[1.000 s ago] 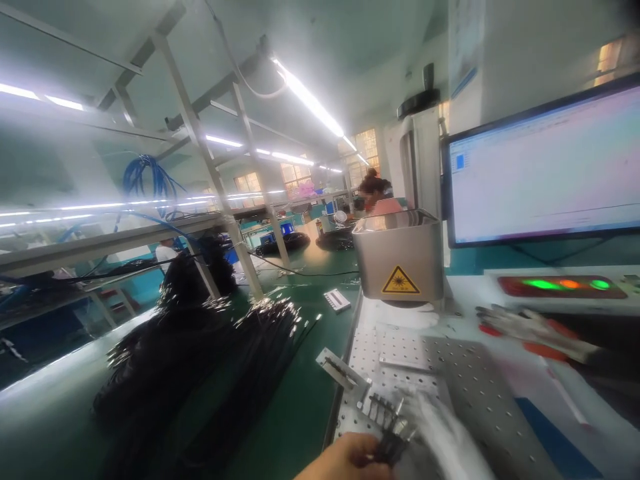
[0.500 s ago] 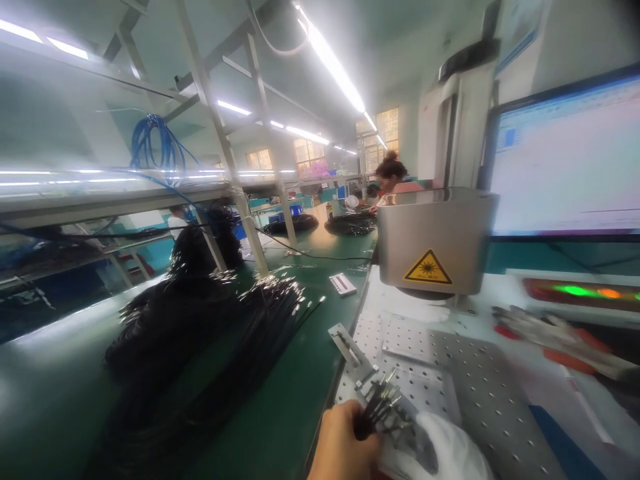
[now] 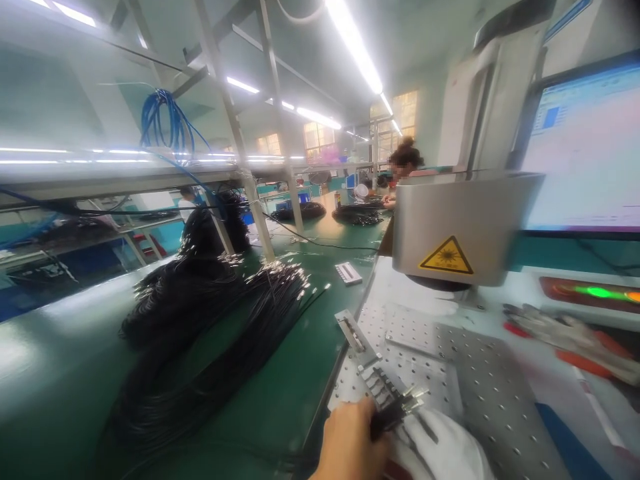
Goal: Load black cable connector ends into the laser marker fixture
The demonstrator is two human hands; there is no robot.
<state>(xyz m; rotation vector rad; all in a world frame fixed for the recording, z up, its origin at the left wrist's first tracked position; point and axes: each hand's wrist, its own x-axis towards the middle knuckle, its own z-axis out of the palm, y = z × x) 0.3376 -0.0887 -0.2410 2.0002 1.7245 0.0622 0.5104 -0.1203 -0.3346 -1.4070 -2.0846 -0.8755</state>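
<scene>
My left hand (image 3: 350, 441), bare, is at the bottom edge, closed on a bunch of black cable ends with metal plugs (image 3: 397, 405). My right hand (image 3: 443, 448), in a white glove, lies beside it and touches the same plugs; its fingers are partly out of frame. Both hands are over a perforated metal plate (image 3: 480, 383) beneath a laser marking head (image 3: 457, 227) that bears a yellow warning sticker. A slim metal fixture (image 3: 354, 332) lies on the plate's left corner.
Large heaps of black cables (image 3: 210, 313) cover the green bench (image 3: 60, 373) on the left. A monitor (image 3: 585, 150) and a lit button panel (image 3: 590, 293) are at right, with work gloves (image 3: 565, 337) nearby. Another person (image 3: 403, 167) sits far down the line.
The view has swung left and nearer to the laser head. My left hand has shifted the plug bunch slightly toward the plate, and the gloved right hand stays against it.
</scene>
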